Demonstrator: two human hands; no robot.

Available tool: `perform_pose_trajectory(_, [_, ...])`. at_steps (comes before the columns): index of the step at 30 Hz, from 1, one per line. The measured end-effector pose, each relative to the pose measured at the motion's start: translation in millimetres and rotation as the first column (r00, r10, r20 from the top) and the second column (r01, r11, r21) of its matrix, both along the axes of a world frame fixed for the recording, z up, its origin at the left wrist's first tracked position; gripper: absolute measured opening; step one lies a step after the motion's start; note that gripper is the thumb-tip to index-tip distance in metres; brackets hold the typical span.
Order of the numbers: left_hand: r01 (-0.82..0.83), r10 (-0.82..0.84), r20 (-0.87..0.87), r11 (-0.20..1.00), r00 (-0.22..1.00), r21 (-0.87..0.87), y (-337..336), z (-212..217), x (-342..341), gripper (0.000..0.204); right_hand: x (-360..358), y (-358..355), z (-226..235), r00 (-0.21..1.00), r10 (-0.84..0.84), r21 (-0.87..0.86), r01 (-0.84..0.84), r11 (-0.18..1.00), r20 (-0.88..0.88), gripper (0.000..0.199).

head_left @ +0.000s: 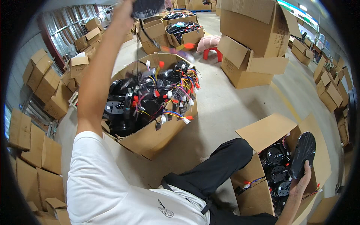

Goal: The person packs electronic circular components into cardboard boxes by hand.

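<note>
My left arm reaches up and forward, and my left hand (125,14), cut by the top edge, grips a black wired part (147,8). A dark cable (147,35) with blurred coloured connectors hangs from it over a large carton (155,139) of black parts (129,112) and loose wires with red and white plugs (180,92). On the right, my right hand (301,182) holds a long, rounded black part (304,154) in shiny wrap. It stands tilted above an open carton (252,195) where black round parts (279,174) lie in rows.
Beyond the large carton are more filled cartons (193,36) and a red stool (212,54) with a pink cushion (208,43). Tall stacked cartons (247,69) stand ahead to the right. Cardboard boxes (35,161) line the left side; my bent knee (240,150) lies between the two nearest cartons.
</note>
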State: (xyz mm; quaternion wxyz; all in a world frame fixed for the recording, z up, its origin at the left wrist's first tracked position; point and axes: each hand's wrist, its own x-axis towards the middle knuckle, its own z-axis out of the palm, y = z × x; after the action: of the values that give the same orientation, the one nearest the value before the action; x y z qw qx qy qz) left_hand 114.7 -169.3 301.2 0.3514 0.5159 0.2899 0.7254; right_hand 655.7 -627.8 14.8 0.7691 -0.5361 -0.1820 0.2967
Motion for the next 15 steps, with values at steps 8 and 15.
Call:
perform_pose_trajectory(8, [0.163,-0.1,0.185,0.915,0.978,-0.368,80,-127,-44,0.031,-18,3,13,0.996,0.033,-0.085,-0.026,0.996,0.081,0.042])
perform_pose_trajectory(15, [0.176,-0.171,0.124,0.984,0.978,-0.029,34,8,-7,0.033,-10,-6,11,0.999,-0.011,-0.05,0.012,0.999,0.034,0.039])
